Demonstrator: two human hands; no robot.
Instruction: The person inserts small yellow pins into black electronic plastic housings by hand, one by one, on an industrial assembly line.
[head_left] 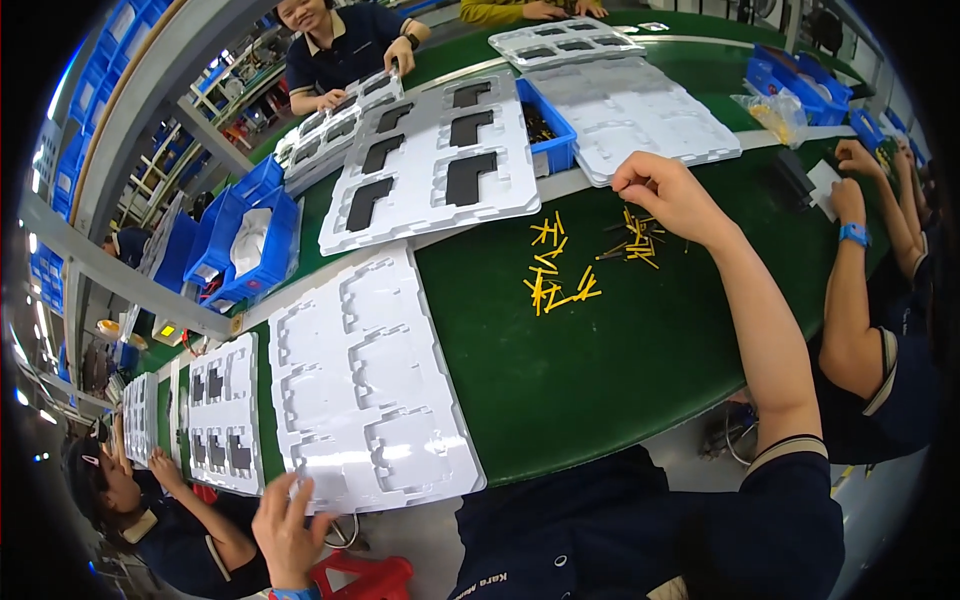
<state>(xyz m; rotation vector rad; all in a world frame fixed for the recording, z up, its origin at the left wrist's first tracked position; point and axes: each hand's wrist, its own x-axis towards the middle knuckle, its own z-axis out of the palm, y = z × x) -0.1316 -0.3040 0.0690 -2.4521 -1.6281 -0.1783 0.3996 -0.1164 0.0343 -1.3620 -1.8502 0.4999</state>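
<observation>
My right hand [665, 192] reaches out over the green belt [620, 370], fingers curled together just above a scatter of dark and yellow pins [636, 240]. I see nothing held in it. A second loose bunch of yellow pins [556, 275] lies to the left of it. At the near left, my left hand [288, 528] grips the near corner of an empty white moulded tray [370, 370] that lies across the belt's edge.
A white tray with black parts [430, 160] lies beyond, next to a blue bin [548, 130] and more empty trays [640, 110]. Other workers sit at the far side, the right [860, 300] and the lower left [150, 500]. Blue bins [250, 240] stand at left.
</observation>
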